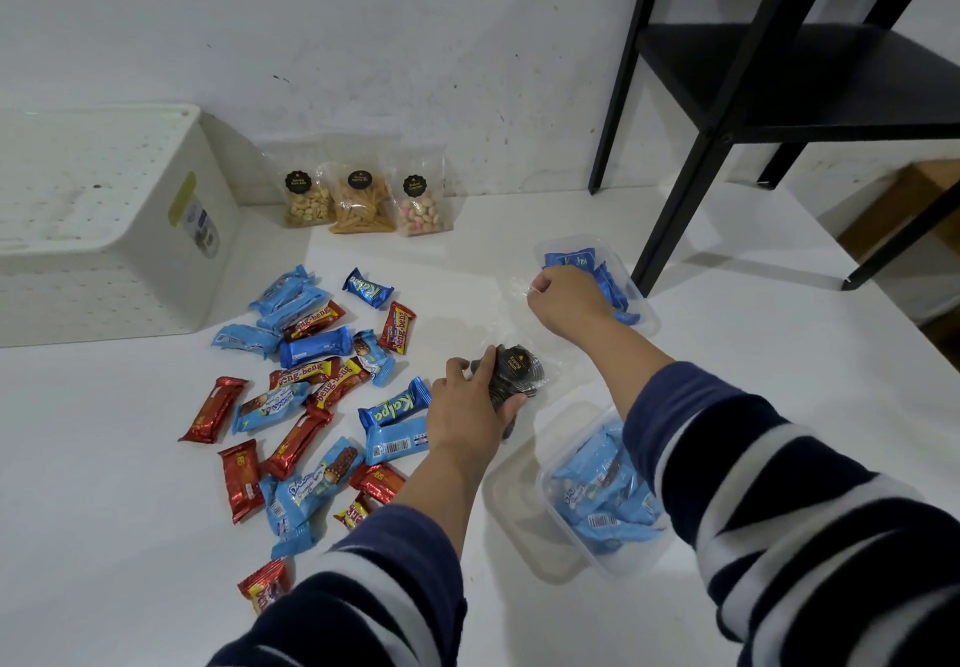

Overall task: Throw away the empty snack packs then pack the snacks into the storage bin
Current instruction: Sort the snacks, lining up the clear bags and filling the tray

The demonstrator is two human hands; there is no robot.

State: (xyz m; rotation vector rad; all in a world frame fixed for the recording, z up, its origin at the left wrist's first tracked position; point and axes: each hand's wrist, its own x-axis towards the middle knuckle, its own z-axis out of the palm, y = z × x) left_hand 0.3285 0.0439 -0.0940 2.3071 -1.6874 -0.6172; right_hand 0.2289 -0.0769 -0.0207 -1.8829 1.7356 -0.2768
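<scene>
My left hand [470, 409] grips a clear pouch of dark round snacks [519, 371] with a black label, resting on the white table. My right hand [563, 300] pinches a crumpled clear empty wrapper [511, 292] just left of a clear tub [644, 313] holding dark blue bars. A second clear tub [610, 557] at the near right holds light blue packs. A loose pile of red and blue snack bars [311, 396] covers the table's left middle. The white perforated storage bin [98, 219] stands at the far left.
Three clear pouches of nuts, sticks and coloured candies [366, 193] lean on the back wall. A black metal shelf [779, 95] stands on the table's far right, its legs near the far tub. The table edge runs down the right side.
</scene>
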